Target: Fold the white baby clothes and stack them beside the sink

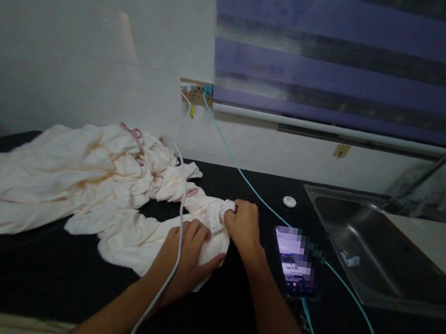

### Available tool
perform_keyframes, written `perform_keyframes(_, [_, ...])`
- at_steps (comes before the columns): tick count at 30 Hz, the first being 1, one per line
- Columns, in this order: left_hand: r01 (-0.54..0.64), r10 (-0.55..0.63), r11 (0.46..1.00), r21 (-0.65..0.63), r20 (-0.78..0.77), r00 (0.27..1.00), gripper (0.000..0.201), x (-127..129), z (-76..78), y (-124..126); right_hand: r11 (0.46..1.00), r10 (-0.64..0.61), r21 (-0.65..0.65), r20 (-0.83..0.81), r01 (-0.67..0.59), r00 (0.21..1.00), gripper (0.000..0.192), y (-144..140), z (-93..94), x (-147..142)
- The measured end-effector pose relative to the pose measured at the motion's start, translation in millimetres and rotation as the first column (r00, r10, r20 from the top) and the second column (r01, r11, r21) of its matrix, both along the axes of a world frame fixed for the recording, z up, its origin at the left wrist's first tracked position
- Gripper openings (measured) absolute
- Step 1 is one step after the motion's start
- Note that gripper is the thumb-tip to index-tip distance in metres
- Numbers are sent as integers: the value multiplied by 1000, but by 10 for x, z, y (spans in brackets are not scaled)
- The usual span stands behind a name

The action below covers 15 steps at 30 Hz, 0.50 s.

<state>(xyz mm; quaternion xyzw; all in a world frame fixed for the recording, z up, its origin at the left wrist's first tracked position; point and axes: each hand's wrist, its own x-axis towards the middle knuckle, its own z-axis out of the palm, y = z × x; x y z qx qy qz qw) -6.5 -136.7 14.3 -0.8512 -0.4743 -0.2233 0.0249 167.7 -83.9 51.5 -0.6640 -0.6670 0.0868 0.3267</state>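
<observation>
- Fingers of the left hand lie spread and pressed flat on the near end of the cream garment, thumb splayed out to the right along the fabric's edge.
- Right hand is curled closed, pinching a rolled cuff or hem of the same garment between fingertips and thumb, just beside the left hand.
- Judgement: the work appears to be rolling or folding the near end. To do it well, the flat hand should pin the cloth firmly while the pinching hand keeps the roll tight and even.
- White cable runs across the left wrist and over the garment; it could snag the cloth or drag as the fabric shifts.
- Phone, screen lit, lies on the black countertop just right of the right forearm, with a teal cable plugged in and looping past it.
- Garment spreads leftward and away across the counter, crumpled, with rust-coloured stains near its middle.
- Small white round object sits beyond the phone; what it is cannot be told.
- Steel sink lies to the right, with a faucet arching above.
- Both cables rise to a wall socket below a purple striped blind.
</observation>
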Motion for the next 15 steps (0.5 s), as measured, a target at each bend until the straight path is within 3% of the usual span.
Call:
perform_keyframes(3, [-31,21,995,-98,-103,994,40,141,8,-130,1000,-11,-25,14,12,1000,19,1,-16,-3])
perform_keyframes(6, [-32,2,987,-156,-188,982,24,214,-5,-167,998,-23,-57,-35,21,999,19,17,-40,1])
perform_keyframes(9, [15,-55,985,-169,-237,970,33,216,-17,-170,988,12,-143,-289,-56,957,34,55,-81,21])
perform_keyframes(12, [108,-142,979,-170,-200,969,34,182,-38,-235,928,7,-297,-594,-227,804,63,90,-112,65])
perform_keyframes(15, [203,-222,968,-148,-125,967,23,137,-52,-380,836,-25,-315,-840,-449,542,78,100,-97,152])
